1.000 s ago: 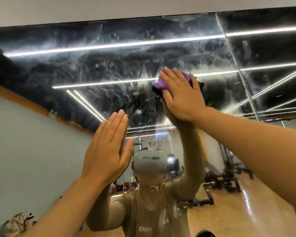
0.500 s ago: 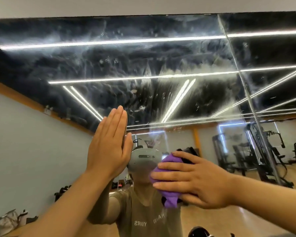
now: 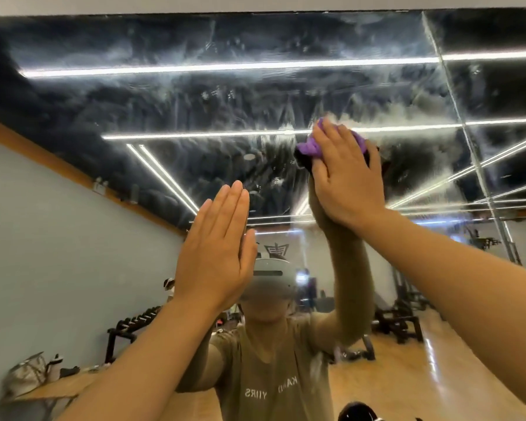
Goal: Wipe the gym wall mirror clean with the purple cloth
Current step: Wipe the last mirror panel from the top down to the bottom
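The right hand (image 3: 345, 180) presses the crumpled purple cloth (image 3: 312, 145) flat against the large smeared wall mirror (image 3: 195, 101), its grip spread with straight fingers over the fabric, high on the glass. The left hand (image 3: 216, 253) rests open-palmed on the mirror lower down, fingers together, holding nothing. To do this well, I judge firm, overlapping strokes through the hazy white streaks matter most. Reflected behind are a wooden gym floor (image 3: 407, 375), a dumbbell rack (image 3: 134, 325) and ceiling light strips.

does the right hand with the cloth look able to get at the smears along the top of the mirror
Probably yes: the right hand presses the purple cloth on the mirror, with bare, unobstructed glass above; the arm isn't visibly at full stretch.
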`<state>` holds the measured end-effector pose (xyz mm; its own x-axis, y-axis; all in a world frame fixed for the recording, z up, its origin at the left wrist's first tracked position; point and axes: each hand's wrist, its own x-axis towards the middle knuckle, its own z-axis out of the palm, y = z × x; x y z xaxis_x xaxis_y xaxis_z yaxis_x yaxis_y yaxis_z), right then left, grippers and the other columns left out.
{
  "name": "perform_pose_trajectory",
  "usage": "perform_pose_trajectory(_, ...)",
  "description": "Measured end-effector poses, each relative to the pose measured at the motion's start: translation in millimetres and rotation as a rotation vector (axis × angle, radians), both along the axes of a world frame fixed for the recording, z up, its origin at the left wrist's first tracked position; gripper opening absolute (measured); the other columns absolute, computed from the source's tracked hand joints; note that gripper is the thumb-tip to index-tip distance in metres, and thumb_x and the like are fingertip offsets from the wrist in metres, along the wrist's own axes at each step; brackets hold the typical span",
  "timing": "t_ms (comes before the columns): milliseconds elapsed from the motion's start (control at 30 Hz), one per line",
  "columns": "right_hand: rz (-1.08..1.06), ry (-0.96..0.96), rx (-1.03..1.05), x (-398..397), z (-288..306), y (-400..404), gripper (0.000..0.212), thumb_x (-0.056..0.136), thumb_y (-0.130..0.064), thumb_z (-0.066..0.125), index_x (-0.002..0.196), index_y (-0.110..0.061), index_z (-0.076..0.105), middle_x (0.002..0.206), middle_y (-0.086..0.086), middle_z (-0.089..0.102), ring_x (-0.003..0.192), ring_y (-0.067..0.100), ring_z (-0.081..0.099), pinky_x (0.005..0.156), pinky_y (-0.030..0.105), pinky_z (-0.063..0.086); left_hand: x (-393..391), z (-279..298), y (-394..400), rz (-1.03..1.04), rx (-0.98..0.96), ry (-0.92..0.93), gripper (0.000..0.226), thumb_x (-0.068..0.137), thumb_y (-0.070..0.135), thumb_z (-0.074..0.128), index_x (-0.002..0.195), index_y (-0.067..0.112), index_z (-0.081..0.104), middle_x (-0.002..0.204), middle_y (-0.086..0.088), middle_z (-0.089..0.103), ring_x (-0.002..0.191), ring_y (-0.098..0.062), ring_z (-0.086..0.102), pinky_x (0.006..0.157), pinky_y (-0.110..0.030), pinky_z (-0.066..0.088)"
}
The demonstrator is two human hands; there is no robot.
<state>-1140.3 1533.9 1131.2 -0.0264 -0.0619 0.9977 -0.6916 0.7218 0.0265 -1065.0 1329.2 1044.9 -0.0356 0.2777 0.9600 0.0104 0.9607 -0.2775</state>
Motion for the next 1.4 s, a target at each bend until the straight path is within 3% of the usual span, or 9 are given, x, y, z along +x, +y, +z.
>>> perform_pose_trajectory(167, -0.010, 0.174, 0.269, -2.0, -79.1, -0.2, 0.056, 0.103, -0.039, 0.031, 0.157, -0.026, 0.033, 0.165, -0.007, 0.028, 0.155, 0.011, 0.018, 0.126, 0.040, 0.004, 1.0, -1.3, -1.9, -0.053, -0.003, -0.020, 0.062, 0.102, 0.035, 0.031, 0.158, 0.008, 0.029, 0.166, -0.004, 0.022, 0.155, -0.011, 0.012, 0.125, -0.024, 0.001)
perform_pose_trajectory(333, -0.100, 0.277, 0.615, -3.6, -176.7, 17.5, 0.057, 0.104, -0.038, 0.036, 0.160, -0.027, 0.029, 0.167, -0.007, 0.023, 0.155, 0.015, 0.017, 0.124, 0.048, 0.012, 0.7, -0.5, -3.2, -0.022, -0.009, -0.028, 0.060, 0.104, 0.032, 0.028, 0.158, 0.006, 0.027, 0.166, -0.008, 0.021, 0.155, -0.016, 0.014, 0.126, -0.026, 0.002)
perform_pose_trajectory(567, -0.128, 0.391, 0.911, -12.8, -134.4, 40.2, 0.054, 0.107, -0.039, 0.031, 0.160, -0.030, 0.028, 0.167, -0.011, 0.022, 0.155, 0.012, 0.015, 0.126, 0.043, 0.007, 9.6, 4.9, -18.9, -0.002, -0.108, -0.083, 0.059, 0.104, 0.032, 0.029, 0.158, 0.009, 0.028, 0.166, -0.005, 0.023, 0.154, -0.011, 0.010, 0.124, -0.022, 0.000)
perform_pose_trajectory(700, -0.071, 0.351, 0.750, -15.0, -74.8, 30.4, 0.053, 0.104, -0.039, 0.033, 0.157, -0.032, 0.033, 0.164, -0.011, 0.029, 0.154, 0.008, 0.017, 0.126, 0.037, 0.000, 11.9, 1.6, -28.8, 0.034, -0.143, -0.081, 0.057, 0.106, 0.033, 0.029, 0.158, 0.009, 0.029, 0.166, -0.004, 0.022, 0.155, -0.013, 0.013, 0.125, -0.029, 0.006)
perform_pose_trajectory(867, -0.068, 0.231, 0.455, -2.1, 6.7, 5.5, 0.056, 0.104, -0.043, 0.023, 0.158, -0.033, 0.031, 0.164, -0.013, 0.027, 0.153, 0.008, 0.019, 0.124, 0.037, 0.005, 10.7, -5.7, -29.8, -0.021, -0.068, -0.041, 0.060, 0.104, 0.034, 0.034, 0.158, 0.011, 0.028, 0.167, -0.002, 0.021, 0.155, -0.011, 0.012, 0.126, -0.026, 0.006)
perform_pose_trajectory(1000, -0.022, 0.145, 0.272, 2.9, 28.0, -18.6, 0.057, 0.102, -0.039, 0.025, 0.159, -0.033, 0.029, 0.166, -0.013, 0.024, 0.155, 0.008, 0.013, 0.123, 0.034, -0.003, 10.4, -6.9, -30.8, -0.006, -0.039, -0.033, 0.061, 0.104, 0.035, 0.035, 0.159, 0.010, 0.028, 0.167, -0.003, 0.020, 0.155, -0.010, 0.010, 0.126, -0.024, 0.003)
perform_pose_trajectory(1133, -0.013, 0.214, 0.265, 3.4, -6.9, -25.9, 0.057, 0.102, -0.039, 0.026, 0.157, -0.028, 0.034, 0.164, -0.008, 0.030, 0.154, 0.011, 0.019, 0.125, 0.041, 0.005, 9.4, -7.7, -30.7, -0.006, -0.047, -0.027, 0.060, 0.104, 0.034, 0.035, 0.158, 0.010, 0.028, 0.167, -0.004, 0.021, 0.155, -0.010, 0.010, 0.126, -0.025, 0.003)
perform_pose_trajectory(1300, -0.043, 0.302, 0.501, 4.6, -94.3, -19.0, 0.055, 0.104, -0.037, 0.033, 0.157, -0.026, 0.035, 0.165, -0.005, 0.028, 0.155, 0.015, 0.019, 0.125, 0.048, 0.011, 11.2, -10.6, -27.6, -0.049, 0.144, 0.036, 0.061, 0.103, 0.034, 0.029, 0.160, 0.011, 0.024, 0.167, -0.003, 0.018, 0.155, -0.013, 0.011, 0.124, -0.021, -0.002)
perform_pose_trajectory(1400, -0.091, 0.339, 0.698, 7.6, -151.4, -6.3, 0.057, 0.104, -0.038, 0.034, 0.160, -0.028, 0.028, 0.167, -0.007, 0.022, 0.156, 0.014, 0.015, 0.126, 0.046, 0.007, 12.1, -11.1, -26.9, -0.018, 0.139, 0.045, 0.060, 0.104, 0.032, 0.027, 0.159, 0.009, 0.026, 0.167, -0.006, 0.021, 0.155, -0.017, 0.013, 0.124, -0.022, -0.004)
